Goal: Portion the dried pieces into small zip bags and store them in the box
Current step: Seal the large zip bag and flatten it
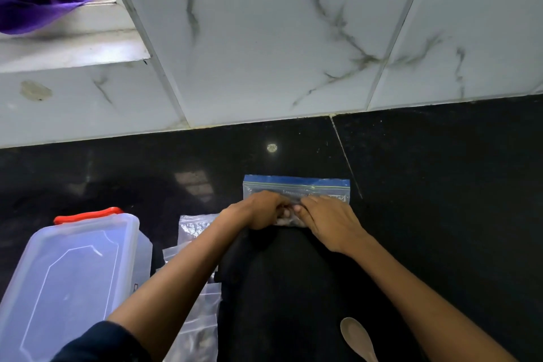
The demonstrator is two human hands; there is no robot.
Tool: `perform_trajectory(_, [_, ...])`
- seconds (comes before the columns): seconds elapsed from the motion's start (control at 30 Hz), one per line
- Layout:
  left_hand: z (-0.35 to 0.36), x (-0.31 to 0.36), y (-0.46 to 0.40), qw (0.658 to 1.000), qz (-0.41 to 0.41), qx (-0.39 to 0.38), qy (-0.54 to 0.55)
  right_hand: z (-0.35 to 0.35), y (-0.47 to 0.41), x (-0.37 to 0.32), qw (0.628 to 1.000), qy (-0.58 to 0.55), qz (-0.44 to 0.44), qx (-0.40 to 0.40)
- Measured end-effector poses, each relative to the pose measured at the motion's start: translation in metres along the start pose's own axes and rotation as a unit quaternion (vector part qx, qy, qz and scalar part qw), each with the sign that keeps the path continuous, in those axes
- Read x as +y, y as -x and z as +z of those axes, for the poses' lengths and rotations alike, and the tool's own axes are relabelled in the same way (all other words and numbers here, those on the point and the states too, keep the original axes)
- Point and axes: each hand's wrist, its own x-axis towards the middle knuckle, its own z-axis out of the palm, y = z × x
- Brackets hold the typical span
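Presently I log: zip bag [296, 189] flat on the black counter [440, 185], left hand [258, 210] and right hand [326, 220] pinching its middle; box [67, 279] lidded at left; small bags [197, 314] beside it, seemingly unstored; portioning unfinished, I judge.

A glossy black desk [440, 185] meets a grey-veined white marble-tile wall [264, 38]. At eleven o'clock, a window ledge [73, 47] holds purple cloth [35, 9].

- Left arm [176, 279]: bare from hand to elbow, a dark navy sleeve [100, 344] covering the upper part.
- Right arm [411, 288]: bare, no sleeve visible.
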Motion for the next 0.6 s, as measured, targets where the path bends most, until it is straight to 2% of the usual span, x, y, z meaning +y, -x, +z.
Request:
perform_trajectory(0.1, [-0.001, -0.003, 0.002, 0.998, 0.013, 0.022, 0.054, -0.004, -0.004, 0.003, 1.0, -0.02, -0.011, -0.015])
perform_trajectory(0.17, [0.001, -0.003, 0.007, 0.996, 0.033, 0.078, 0.034, -0.008, -0.009, 0.005, 0.999, -0.022, -0.008, -0.03])
perform_trajectory(0.2, [0.003, -0.003, 0.009, 0.988, 0.055, 0.141, -0.032, -0.009, -0.012, 0.005, 0.999, -0.017, -0.007, -0.037])
perform_trajectory(0.23, [0.006, -0.005, 0.01, 0.966, 0.085, 0.208, -0.132, -0.01, -0.014, 0.005, 0.999, -0.01, -0.006, -0.041])
perform_trajectory(0.3, [0.012, -0.011, 0.017, 0.923, 0.132, 0.262, -0.247, -0.012, -0.017, 0.005, 0.998, 0.017, 0.002, -0.057])
perform_trajectory(0.33, [0.014, -0.014, 0.02, 0.92, 0.145, 0.251, -0.264, -0.013, -0.02, 0.004, 0.998, 0.025, 0.007, -0.065])
perform_trajectory(0.43, [0.012, -0.018, 0.019, 0.952, 0.127, 0.172, -0.218, -0.016, -0.022, 0.0, 0.998, 0.001, 0.032, -0.062])
perform_trajectory(0.6, [0.008, -0.007, 0.005, 0.972, 0.041, 0.17, -0.156, -0.009, -0.011, 0.0, 0.992, 0.114, 0.001, 0.061])
